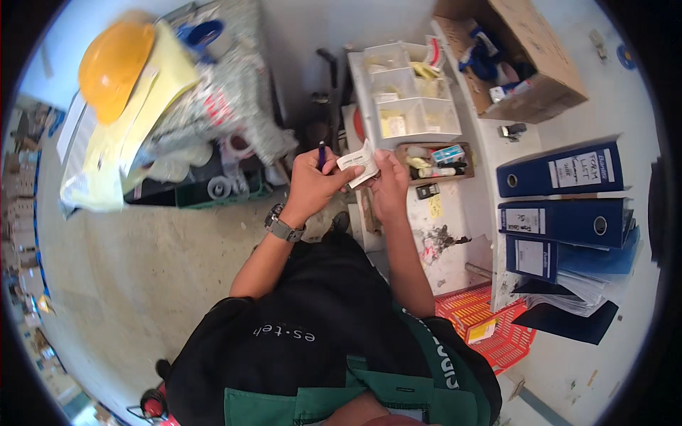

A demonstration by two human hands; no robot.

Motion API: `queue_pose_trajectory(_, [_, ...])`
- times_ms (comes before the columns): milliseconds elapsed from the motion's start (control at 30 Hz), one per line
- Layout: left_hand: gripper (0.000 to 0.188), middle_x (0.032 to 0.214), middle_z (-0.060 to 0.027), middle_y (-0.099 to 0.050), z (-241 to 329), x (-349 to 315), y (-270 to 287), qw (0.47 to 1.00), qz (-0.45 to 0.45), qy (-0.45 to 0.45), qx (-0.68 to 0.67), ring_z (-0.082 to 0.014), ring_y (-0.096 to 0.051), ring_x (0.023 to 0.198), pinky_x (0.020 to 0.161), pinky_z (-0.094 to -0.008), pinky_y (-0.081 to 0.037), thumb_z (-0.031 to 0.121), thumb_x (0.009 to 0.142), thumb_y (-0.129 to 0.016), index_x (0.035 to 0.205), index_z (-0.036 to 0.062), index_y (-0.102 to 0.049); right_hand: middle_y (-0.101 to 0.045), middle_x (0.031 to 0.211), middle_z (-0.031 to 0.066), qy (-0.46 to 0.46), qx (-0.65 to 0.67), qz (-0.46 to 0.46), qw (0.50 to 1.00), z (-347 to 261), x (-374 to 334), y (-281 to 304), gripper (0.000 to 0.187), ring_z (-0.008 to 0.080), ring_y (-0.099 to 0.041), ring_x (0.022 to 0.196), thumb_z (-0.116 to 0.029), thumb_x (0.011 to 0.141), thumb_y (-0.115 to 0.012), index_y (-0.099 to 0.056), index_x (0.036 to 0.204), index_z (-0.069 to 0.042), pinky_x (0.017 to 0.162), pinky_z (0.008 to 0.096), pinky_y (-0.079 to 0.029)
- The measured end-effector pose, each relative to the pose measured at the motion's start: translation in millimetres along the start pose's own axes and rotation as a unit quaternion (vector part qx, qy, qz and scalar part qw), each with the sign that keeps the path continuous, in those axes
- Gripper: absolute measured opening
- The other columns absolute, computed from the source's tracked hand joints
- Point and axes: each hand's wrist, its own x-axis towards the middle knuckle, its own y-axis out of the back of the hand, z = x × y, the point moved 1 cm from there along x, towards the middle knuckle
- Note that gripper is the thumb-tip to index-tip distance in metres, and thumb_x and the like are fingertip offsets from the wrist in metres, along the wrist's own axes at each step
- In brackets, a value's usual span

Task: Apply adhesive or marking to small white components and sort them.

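My left hand (310, 184), with a dark watch at its wrist, is closed around a dark purple pen (322, 153) that points upward. Its thumb also presses on a small white printed paper slip (349, 162), which looks folded or made of several layers. From the other side, my right hand (389, 186) pinches the same slip between thumb and fingers. Both hands are close together in front of my chest, just left of a white work surface (451, 266). The small print is too blurred to make out.
Right of my hands stand a clear compartment organizer (398, 110) and a small box of tubes (433, 174). Beyond are an open cardboard box (547, 78), blue binders (561, 170) and a red basket (511, 348). Leftward, a yellow hard hat (117, 67) lies on a covered pile.
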Motion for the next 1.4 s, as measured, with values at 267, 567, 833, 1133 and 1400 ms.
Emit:
queue_pose_trajectory(267, [0.051, 0.063, 0.0038, -0.05, -5, -153, 132, 0.984, 0.149, -0.018, 0.092, -0.0036, -0.046, 0.057, 0.05, -0.0227, -0.04, 0.01, 0.082, -0.084, 0.065, 0.0119, -0.036, -0.065, 0.077, 0.0014, -0.012, -0.255, -0.208, 0.944, 91, -97, -72, 0.021, 0.007, -0.063, 0.065, -0.016, 0.086, -0.082, -0.067, 0.089, -0.002, 0.053, 0.0249, -0.052])
queue_pose_trajectory(567, [0.03, 0.068, 0.0045, -0.046, -20, -301, 254, 0.954, 0.243, 0.075, 0.159, -0.0036, -0.042, 0.056, 0.048, -0.0221, -0.034, 0.014, 0.092, -0.075, 0.081, 0.008, -0.047, -0.065, 0.077, 0.0025, -0.159, -0.155, -0.382, 0.897, 199, -226, -171, 0.023, 0.0072, -0.062, 0.063, -0.021, 0.095, -0.072, -0.062, 0.098, -0.001, 0.053, 0.0263, -0.052])
queue_pose_trajectory(833, [0.019, 0.078, 0.0037, -0.055, -19, -252, 221, 0.977, 0.174, -0.016, 0.12, -0.0012, -0.043, 0.054, 0.046, -0.0187, -0.033, 0.013, 0.094, -0.072, 0.105, 0.0063, -0.058, -0.067, 0.087, -0.0003, -0.051, -0.216, -0.292, 0.931, 157, -207, -147, 0.024, 0.0041, -0.059, 0.08, -0.02, 0.097, -0.07, -0.067, 0.107, 0.001, 0.068, 0.0249, -0.049])
queue_pose_trajectory(1133, [0.044, 0.11, -0.0126, -0.07, -30, -158, 150, 0.998, 0.053, 0.041, -0.012, -0.015, -0.065, 0.095, 0.087, -0.0304, -0.049, 0.035, 0.11, -0.043, 0.103, -0.0014, -0.065, -0.067, 0.092, -0.0008, -0.105, -0.056, -0.214, 0.97, 126, -160, -71, 0.015, 0.0047, -0.061, 0.086, -0.016, 0.099, -0.067, -0.064, 0.105, -0.003, 0.076, 0.0236, -0.049])
queue_pose_trajectory(1400, [0.043, 0.123, -0.0132, -0.067, -48, -104, 77, 0.997, -0.03, -0.061, 0.048, -0.0213, -0.06, 0.114, 0.101, -0.0341, -0.043, 0.033, 0.11, -0.037, 0.106, -0.0001, -0.063, -0.066, 0.094, -0.001, -0.138, -0.133, -0.311, 0.931, 86, -115, -20, 0.012, 0.0056, -0.061, 0.089, -0.015, 0.1, -0.065, -0.065, 0.104, -0.003, 0.078, 0.0257, -0.051])
